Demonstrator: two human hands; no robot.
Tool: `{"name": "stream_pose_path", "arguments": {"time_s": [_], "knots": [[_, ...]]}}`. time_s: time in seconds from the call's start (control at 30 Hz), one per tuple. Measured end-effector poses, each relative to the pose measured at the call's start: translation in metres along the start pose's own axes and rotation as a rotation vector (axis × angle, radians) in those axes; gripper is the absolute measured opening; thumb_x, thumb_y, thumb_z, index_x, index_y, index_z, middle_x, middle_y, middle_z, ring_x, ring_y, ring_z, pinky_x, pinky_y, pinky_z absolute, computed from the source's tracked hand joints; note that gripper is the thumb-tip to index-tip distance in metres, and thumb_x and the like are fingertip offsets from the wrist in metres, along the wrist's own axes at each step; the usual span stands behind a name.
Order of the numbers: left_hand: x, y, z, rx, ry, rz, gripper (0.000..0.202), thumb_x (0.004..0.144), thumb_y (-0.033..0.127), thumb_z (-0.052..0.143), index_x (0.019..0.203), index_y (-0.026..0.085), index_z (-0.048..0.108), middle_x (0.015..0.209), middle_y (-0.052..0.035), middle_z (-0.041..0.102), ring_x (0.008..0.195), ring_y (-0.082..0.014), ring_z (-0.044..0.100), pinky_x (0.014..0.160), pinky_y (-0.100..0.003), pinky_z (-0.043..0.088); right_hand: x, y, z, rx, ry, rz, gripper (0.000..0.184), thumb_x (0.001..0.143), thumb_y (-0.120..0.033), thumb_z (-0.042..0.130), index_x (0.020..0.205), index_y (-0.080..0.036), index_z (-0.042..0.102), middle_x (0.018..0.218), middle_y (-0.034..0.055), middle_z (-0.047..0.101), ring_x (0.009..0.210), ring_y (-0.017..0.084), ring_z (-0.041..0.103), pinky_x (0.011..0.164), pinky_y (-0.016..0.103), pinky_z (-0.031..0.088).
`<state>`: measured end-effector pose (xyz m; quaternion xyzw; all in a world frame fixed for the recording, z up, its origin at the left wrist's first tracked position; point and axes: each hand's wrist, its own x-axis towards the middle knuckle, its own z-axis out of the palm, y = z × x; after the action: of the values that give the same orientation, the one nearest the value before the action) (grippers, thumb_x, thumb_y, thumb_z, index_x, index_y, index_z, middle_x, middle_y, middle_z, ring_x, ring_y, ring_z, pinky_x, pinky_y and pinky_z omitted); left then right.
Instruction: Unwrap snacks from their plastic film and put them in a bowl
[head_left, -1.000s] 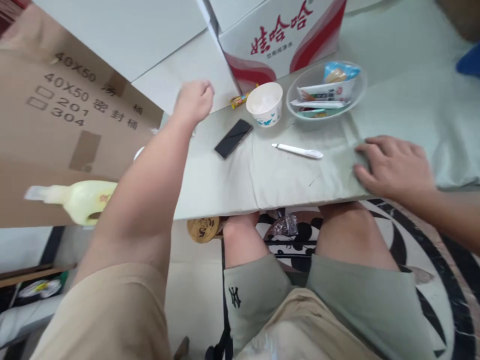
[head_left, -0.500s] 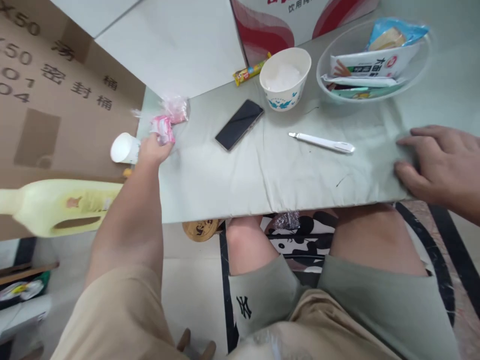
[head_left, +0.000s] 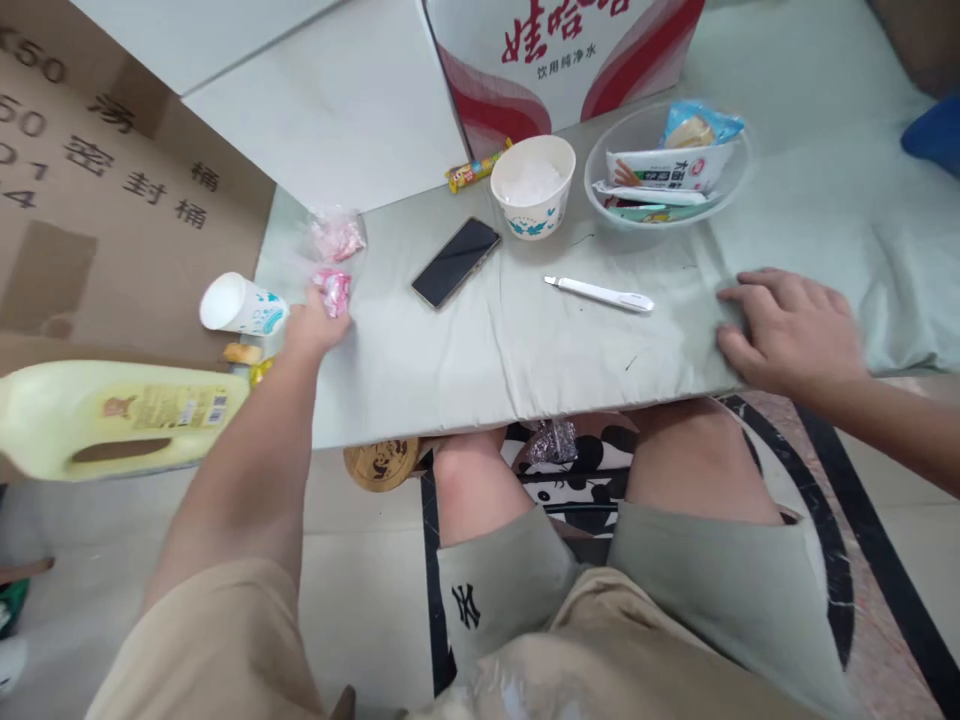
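Observation:
My left hand [head_left: 316, 325] reaches to the far left of the cloth-covered surface, its fingers closed around a small pink wrapped packet [head_left: 334, 292]. Just beyond it lies a clear plastic bag with pink contents [head_left: 337, 236]. A white paper cup [head_left: 238, 304] lies on its side to the left of that hand. On the right, my right hand [head_left: 799, 330] rests on the cloth with its fingers spread, holding nothing. The nearest object to it is a white utility knife [head_left: 600, 295]. Between the hands lies a dark phone [head_left: 456, 262].
A paper bowl with white contents [head_left: 534, 185] stands behind the phone, beside a yellow snack stick [head_left: 474, 172]. A clear plastic bowl [head_left: 667, 215] holds several packets. Boxes [head_left: 562, 70] line the back. A yellow jug [head_left: 120, 418] lies by my left forearm.
My left hand has drawn the pink packet slightly toward me and to the right, away from the clear bag. The camera view has shifted. My right hand stays on the cloth.

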<state>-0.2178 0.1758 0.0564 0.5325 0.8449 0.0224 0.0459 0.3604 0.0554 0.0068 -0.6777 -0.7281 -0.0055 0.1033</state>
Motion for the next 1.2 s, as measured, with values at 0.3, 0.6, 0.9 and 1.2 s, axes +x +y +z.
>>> {"name": "stream_pose_path", "arguments": {"time_s": [0.3, 0.6, 0.9, 1.2], "knots": [[-0.124, 0.009, 0.017, 0.033, -0.111, 0.423, 0.066, 0.081, 0.031, 0.053, 0.145, 0.015, 0.047, 0.138, -0.022, 0.052, 0.135, -0.0392, 0.049, 0.117, -0.055, 0.04, -0.002, 0.005, 0.0, 0.038, -0.018, -0.025, 0.046, 0.097, -0.038, 0.04, 0.129, -0.016, 0.064, 0.144, 0.0212, 0.059, 0.132, 0.036, 0.052, 0.105, 0.049, 0.036], [-0.187, 0.095, 0.043, -0.342, 0.153, 0.554, 0.046, 0.084, 0.011, 0.053, 0.129, 0.024, 0.056, 0.145, -0.0156, 0.049, 0.143, -0.0311, 0.044, 0.122, -0.052, 0.037, -0.002, 0.007, -0.002, 0.041, -0.028, -0.027, 0.047, 0.098, -0.038, 0.04, 0.13, -0.016, 0.065, 0.145, 0.0204, 0.059, 0.132, 0.036, 0.052, 0.104, 0.048, 0.035], [-0.191, 0.14, 0.068, -0.615, 0.005, 0.554, 0.119, 0.059, 0.063, 0.09, 0.156, 0.032, 0.029, 0.17, -0.0166, 0.005, 0.159, -0.0457, 0.008, 0.128, -0.063, 0.019, -0.002, 0.003, -0.004, 0.038, -0.046, 0.006, 0.052, 0.095, -0.04, 0.038, 0.132, -0.015, 0.065, 0.146, 0.0168, 0.058, 0.135, 0.036, 0.052, 0.11, 0.051, 0.039], [-0.186, 0.136, 0.059, -0.532, 0.008, 0.622, 0.062, 0.077, 0.048, 0.076, 0.131, 0.023, 0.06, 0.139, -0.0136, 0.059, 0.142, -0.0359, 0.046, 0.124, -0.055, 0.033, -0.002, 0.002, -0.009, 0.069, -0.054, 0.005, 0.048, 0.096, -0.036, 0.041, 0.132, -0.015, 0.065, 0.146, 0.0183, 0.058, 0.137, 0.035, 0.051, 0.11, 0.05, 0.038]]}}
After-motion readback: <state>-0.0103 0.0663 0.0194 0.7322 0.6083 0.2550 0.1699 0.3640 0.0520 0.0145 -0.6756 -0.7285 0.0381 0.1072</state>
